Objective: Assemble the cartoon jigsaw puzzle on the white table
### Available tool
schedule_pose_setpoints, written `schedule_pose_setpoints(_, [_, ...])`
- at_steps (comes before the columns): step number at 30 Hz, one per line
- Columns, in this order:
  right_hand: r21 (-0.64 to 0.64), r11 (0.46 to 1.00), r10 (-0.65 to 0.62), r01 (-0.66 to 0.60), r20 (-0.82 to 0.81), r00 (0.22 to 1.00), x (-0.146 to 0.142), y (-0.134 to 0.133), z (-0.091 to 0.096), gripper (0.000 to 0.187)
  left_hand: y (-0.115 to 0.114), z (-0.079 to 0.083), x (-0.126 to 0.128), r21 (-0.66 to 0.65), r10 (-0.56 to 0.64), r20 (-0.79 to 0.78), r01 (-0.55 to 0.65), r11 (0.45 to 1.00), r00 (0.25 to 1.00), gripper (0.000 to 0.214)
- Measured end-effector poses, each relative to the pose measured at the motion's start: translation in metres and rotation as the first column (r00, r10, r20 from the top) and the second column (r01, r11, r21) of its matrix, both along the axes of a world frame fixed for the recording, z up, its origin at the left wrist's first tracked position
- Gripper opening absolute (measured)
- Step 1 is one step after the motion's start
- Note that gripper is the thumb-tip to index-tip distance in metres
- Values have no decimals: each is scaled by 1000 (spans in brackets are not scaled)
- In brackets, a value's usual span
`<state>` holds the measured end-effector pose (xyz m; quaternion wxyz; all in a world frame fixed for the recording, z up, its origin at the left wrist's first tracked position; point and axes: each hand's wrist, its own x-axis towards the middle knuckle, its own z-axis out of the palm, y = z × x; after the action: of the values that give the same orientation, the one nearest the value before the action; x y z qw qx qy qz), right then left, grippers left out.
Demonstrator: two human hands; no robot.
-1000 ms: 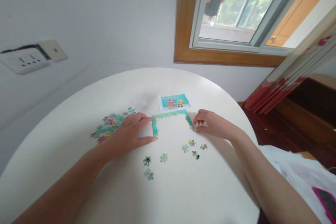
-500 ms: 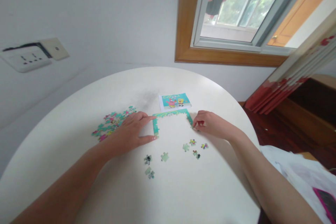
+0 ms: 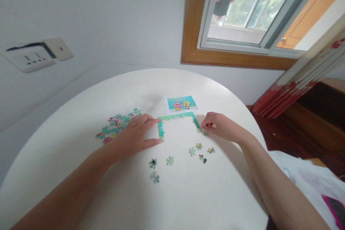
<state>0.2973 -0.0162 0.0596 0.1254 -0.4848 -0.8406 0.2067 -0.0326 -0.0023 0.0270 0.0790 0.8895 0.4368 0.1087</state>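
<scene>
A three-sided puzzle border [image 3: 178,116] of joined teal pieces lies on the white table. My left hand [image 3: 136,131] rests at its left side, thumb and forefinger spread, their tips touching the strip's two ends. Its other fingers lie beside a heap of loose puzzle pieces [image 3: 115,124]. At the lower end of the border's right side, my right hand [image 3: 215,125] has its fingers pinched on a puzzle piece [image 3: 205,133], partly hidden under them. Nearer me lie several loose pieces, among them a pale green piece [image 3: 170,160] and a dark-spotted piece [image 3: 153,163].
A printed picture card [image 3: 181,104] with cartoon figures lies just beyond the border. The round table [image 3: 172,201] stands against a wall with a socket [image 3: 32,58]. A white plastic bag [image 3: 296,176] and a pink-edged phone-like object [image 3: 335,208] are at the right.
My right hand has shifted slightly at the border's right end, and more of the piece under its fingers shows. My left hand stays in place. The view has moved a little.
</scene>
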Motion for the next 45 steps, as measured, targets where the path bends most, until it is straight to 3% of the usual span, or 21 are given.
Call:
schedule_pose_setpoints(10, [-13, 998, -56, 55, -70, 996, 8, -4, 8, 22, 0, -1, -1, -2, -3, 26, 3, 1000, 1000, 57])
schedule_pose_setpoints(15, [-127, 989, -64, 69, 45, 997, 17, -7, 13, 24, -1, 1, 0, 5, 3, 12, -3, 1000, 1000, 57])
schedule_pose_setpoints(18, [-129, 990, -49, 61, 93, 994, 16, -6, 12, 23, -1, 1, 1, -9, 14, 19, -13, 1000, 1000, 57])
schedule_pose_setpoints(22, [-122, 991, -36, 49, 109, 993, 13, -3, 10, 23, 0, -1, 0, -13, 4, 31, -4, 1000, 1000, 59])
schedule_pose_setpoints(26, [-194, 977, -69, 88, 101, 992, 15, -3, 8, 13, 1, -2, -1, -3, 5, 31, -5, 1000, 999, 58])
schedule_pose_setpoints(28, [-236, 970, -46, 64, 82, 996, 16, -3, 6, 7, 1, -1, -1, -6, 11, 27, -11, 1000, 1000, 58])
schedule_pose_setpoints(33, [-274, 962, 9, -5, 14, 1000, 14, -3, 0, 12, -1, 2, 1, -13, 17, 17, -17, 1000, 1000, 57])
schedule_pose_setpoints(39, [-190, 979, 67, -79, -73, 995, -7, -5, -7, 8, 1, -2, -1, -2, 1, 18, -1, 1000, 1000, 58])
schedule_pose_setpoints(45, [-19, 1000, 8, -9, -17, 1000, -22, -6, -8, 10, 2, -4, -2, 13, -3, 5, 3, 1000, 1000, 57])
